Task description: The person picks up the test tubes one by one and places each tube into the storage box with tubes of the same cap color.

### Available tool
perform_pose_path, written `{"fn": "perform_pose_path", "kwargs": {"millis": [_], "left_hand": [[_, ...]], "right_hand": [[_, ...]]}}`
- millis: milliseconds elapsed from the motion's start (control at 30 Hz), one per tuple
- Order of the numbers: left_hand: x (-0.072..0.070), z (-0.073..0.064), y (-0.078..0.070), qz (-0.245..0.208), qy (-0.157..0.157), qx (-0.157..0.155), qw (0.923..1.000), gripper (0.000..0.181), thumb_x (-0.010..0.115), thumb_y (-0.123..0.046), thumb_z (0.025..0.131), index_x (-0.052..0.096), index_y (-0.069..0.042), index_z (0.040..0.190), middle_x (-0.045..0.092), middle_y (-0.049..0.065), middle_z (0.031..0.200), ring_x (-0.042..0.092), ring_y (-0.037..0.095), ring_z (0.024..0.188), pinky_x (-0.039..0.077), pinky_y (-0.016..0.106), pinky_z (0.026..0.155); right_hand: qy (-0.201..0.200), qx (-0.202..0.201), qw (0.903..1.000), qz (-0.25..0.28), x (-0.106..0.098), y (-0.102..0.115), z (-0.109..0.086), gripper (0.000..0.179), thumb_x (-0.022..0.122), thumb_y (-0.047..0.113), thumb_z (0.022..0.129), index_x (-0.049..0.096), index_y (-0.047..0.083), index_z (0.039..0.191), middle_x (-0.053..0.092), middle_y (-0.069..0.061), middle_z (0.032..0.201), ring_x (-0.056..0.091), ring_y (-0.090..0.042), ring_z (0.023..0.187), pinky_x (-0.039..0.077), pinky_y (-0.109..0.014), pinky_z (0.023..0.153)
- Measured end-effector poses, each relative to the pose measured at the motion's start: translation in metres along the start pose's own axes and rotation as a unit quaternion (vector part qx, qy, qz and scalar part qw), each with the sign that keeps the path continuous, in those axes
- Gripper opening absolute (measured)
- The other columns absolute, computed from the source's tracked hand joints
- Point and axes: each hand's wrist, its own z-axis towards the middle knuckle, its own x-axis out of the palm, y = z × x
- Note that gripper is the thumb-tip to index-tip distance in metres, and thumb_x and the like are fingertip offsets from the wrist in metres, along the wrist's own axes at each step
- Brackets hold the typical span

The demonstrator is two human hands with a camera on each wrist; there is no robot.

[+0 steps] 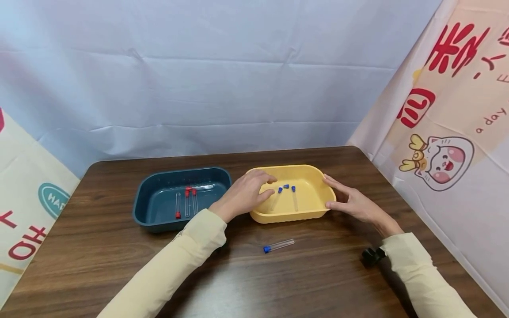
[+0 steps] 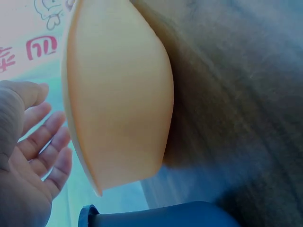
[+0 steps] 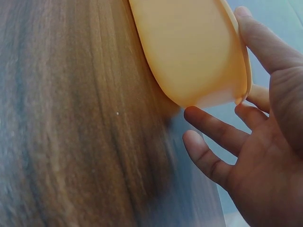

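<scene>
A yellow tray stands on the table, with several blue-capped test tubes lying inside it. My left hand reaches over the tray's left end with relaxed fingers and nothing in them. In the left wrist view, those fingers are beside the tray's rim. At the right end, my right hand touches the rim with the thumb and some fingertips spread apart. The right wrist view shows its ring and little fingers free of the tray. One blue-capped test tube lies on the table in front of the tray.
To the left stands a dark blue tray holding several red-capped test tubes. The brown wooden table meets a white cloth backdrop, with printed cloths at the sides. A black wrist-worn device sits under the right sleeve.
</scene>
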Motion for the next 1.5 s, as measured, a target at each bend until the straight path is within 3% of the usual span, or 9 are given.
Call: {"fn": "perform_pose_path", "kwargs": {"millis": [267, 767, 1500], "left_hand": [[-0.001, -0.017, -0.009, -0.028, -0.018, 0.006, 0.9994, 0.032, 0.068, -0.027, 0.102, 0.070, -0.013, 0.131, 0.068, 0.001, 0.123, 0.062, 0.017, 0.112, 0.054, 0.033, 0.094], [-0.003, -0.044, -0.023, -0.057, -0.010, -0.003, 0.9983, 0.032, 0.070, -0.028, 0.101, 0.071, -0.015, 0.131, 0.070, -0.002, 0.120, 0.064, 0.013, 0.106, 0.055, 0.031, 0.091], [-0.007, -0.070, -0.034, -0.078, 0.002, 0.010, 0.9969, 0.027, 0.070, -0.025, 0.102, 0.072, -0.013, 0.126, 0.071, -0.002, 0.117, 0.065, 0.010, 0.098, 0.055, 0.025, 0.086]], "right_hand": [[-0.002, 0.002, 1.0000, -0.001, 0.000, 0.001, -0.003, 0.078, 0.077, 0.020, 0.096, 0.035, 0.008, 0.162, 0.022, -0.010, 0.170, 0.018, -0.040, 0.154, 0.022, -0.001, 0.102], [-0.002, 0.003, 1.0000, 0.006, 0.002, 0.000, -0.004, 0.078, 0.076, 0.020, 0.096, 0.035, 0.007, 0.162, 0.022, -0.014, 0.170, 0.018, -0.043, 0.153, 0.025, 0.000, 0.101], [-0.004, 0.000, 1.0000, -0.008, 0.002, 0.005, 0.001, 0.077, 0.075, 0.022, 0.097, 0.035, 0.010, 0.162, 0.023, -0.010, 0.170, 0.019, -0.041, 0.153, 0.023, -0.004, 0.102]]}}
